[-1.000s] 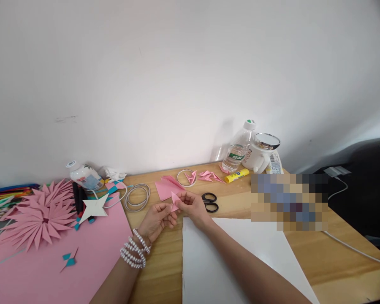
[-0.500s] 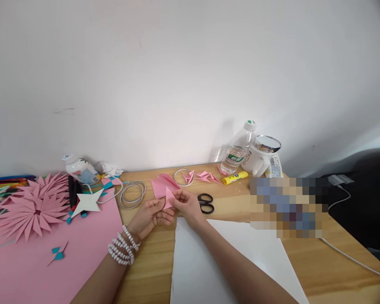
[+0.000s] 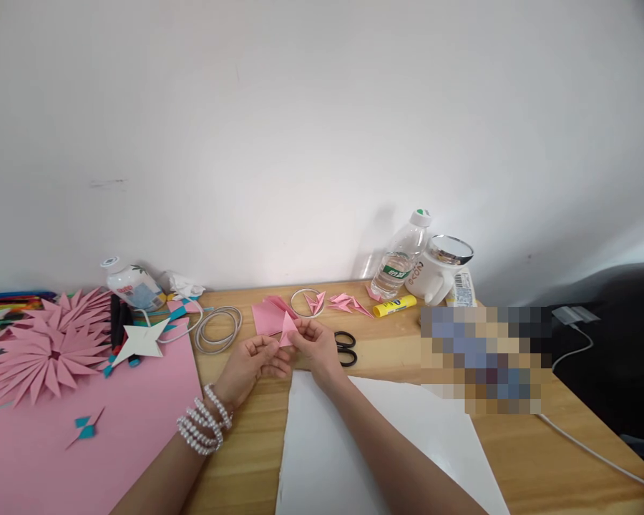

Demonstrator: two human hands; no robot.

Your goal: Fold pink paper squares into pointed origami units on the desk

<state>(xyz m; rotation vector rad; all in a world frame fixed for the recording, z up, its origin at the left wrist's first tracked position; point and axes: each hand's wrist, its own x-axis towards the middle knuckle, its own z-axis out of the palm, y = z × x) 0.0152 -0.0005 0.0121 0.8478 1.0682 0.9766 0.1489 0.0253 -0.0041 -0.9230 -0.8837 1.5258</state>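
Note:
A small folded pink paper (image 3: pixel 288 330) is pinched between my two hands above the table. My left hand (image 3: pixel 251 366), with a beaded bracelet (image 3: pixel 204 422) on the wrist, grips its lower left edge with thumb and forefinger. My right hand (image 3: pixel 318 349) holds the right side between thumb and fingers. Just behind them lies a stack of pink paper (image 3: pixel 268 315). Black-handled scissors (image 3: pixel 346 349) lie to the right of my right hand, their blades hidden. Folded pink pieces (image 3: pixel 344 302) rest farther back, one of them by a metal ring (image 3: pixel 295 293).
On the left are pink paper stars (image 3: pixel 54 354), a white star (image 3: pixel 142 341), a pink sheet (image 3: pixel 139 443) and a coiled cable (image 3: pixel 218 330). A white board (image 3: pixel 322 443) lies in front. Behind stand a water bottle (image 3: pixel 397 268), mug (image 3: pixel 434 275) and glue stick (image 3: pixel 394 306).
The view has shifted slightly, so the table objects appear a little farther left. Both hands still hold the folded pink paper, with its tip tilted slightly differently.

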